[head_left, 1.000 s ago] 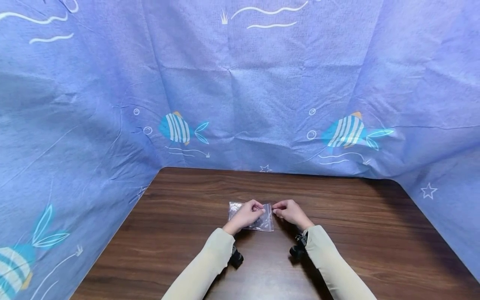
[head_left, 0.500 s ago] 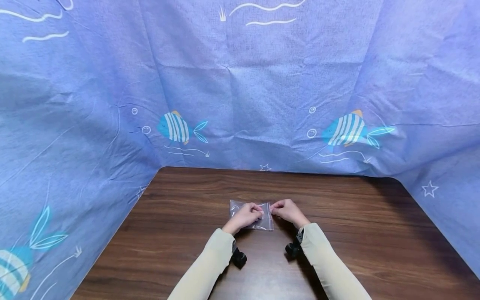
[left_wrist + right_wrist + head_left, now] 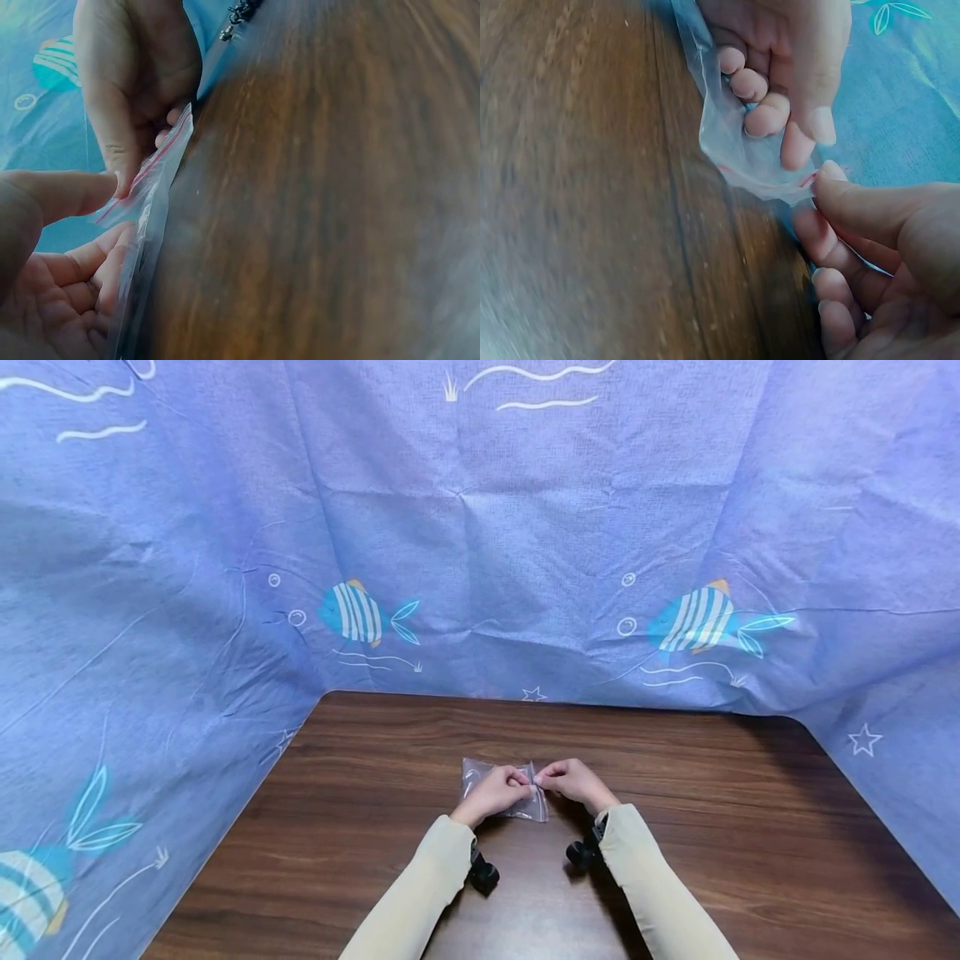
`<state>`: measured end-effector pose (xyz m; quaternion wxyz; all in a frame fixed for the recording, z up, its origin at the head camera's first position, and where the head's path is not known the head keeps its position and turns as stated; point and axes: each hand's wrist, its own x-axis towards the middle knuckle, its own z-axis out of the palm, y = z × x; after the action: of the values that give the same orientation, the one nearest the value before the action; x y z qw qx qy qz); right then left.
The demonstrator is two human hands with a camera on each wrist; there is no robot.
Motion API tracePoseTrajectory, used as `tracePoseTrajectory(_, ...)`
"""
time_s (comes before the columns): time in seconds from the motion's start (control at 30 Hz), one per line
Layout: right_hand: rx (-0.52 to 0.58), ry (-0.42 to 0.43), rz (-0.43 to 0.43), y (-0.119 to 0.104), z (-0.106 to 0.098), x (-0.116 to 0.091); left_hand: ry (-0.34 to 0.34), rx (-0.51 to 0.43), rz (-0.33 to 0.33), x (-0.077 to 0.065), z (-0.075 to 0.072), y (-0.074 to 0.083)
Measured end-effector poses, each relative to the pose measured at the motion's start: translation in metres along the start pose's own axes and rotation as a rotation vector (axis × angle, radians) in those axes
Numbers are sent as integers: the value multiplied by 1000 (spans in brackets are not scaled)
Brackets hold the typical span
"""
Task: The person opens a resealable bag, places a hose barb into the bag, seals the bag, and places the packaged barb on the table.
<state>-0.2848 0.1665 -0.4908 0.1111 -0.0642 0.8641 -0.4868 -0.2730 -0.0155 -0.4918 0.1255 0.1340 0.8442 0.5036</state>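
A clear zip-lock bag [image 3: 536,811] with a red seal line lies on the table under both hands. My right hand [image 3: 576,780] pinches the bag's sealed edge between thumb and index finger, as the right wrist view shows up close. Just to its left, my left hand [image 3: 495,792] holds the bag near the seal, thumb and index fingertip close together. The left wrist view has the left thumb [image 3: 82,193] meeting the right thumb at the seal strip, which is bent there. The left hand covers the middle of the bag in the head view.
The brown wooden table [image 3: 390,743] extends around the hands on all sides. A blue cloth with printed fish [image 3: 525,568] hangs behind it and at both sides. A small black camera [image 3: 484,877] sits on the left wrist, another [image 3: 580,854] on the right.
My right hand has moved left from beside the bag onto its sealed edge and now pinches it. That edge has bent between the hands. The left hand stays at nearly the same place.
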Motion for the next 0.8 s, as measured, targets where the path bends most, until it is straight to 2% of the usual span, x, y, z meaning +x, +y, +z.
tracePoseTrajectory(0.2, 50, -27, -12, -2, 2, -1, 10, 24, 19, -1, 0, 2)
tracePoseTrajectory(0.57, 107, 26, 31, -6, 5, -4, 41, 73, 25, -3, 1, 2)
tracePoseTrajectory(0.8, 115, 34, 22, -5, 6, -5, 47, 116, 74, -1, 2, -2)
